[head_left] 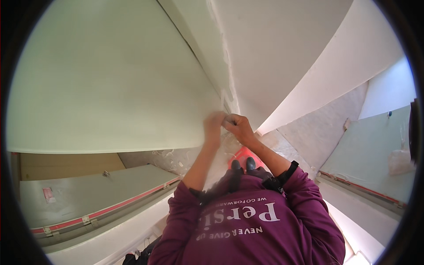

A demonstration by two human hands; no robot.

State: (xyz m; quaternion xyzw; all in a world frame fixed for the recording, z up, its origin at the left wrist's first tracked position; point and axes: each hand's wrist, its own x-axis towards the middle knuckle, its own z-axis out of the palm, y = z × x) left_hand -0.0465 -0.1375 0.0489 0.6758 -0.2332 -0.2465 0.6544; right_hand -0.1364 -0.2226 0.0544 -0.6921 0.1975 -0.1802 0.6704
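White walls [282, 48] meet at a corner above a dusty grey floor [327, 123], with pale green doors [101, 194] leaning nearby.

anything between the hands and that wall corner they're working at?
Nothing visible. The left hand and right hand are both already up against the white wall corner, close together; what the fingertips pinch is too small to tell.

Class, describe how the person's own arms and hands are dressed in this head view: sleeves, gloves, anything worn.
Both hands, left hand and right hand, are bare, without gloves. Magenta sleeves are pushed up near the elbows, with a dark cuff showing on the right arm. Forearms are uncovered.
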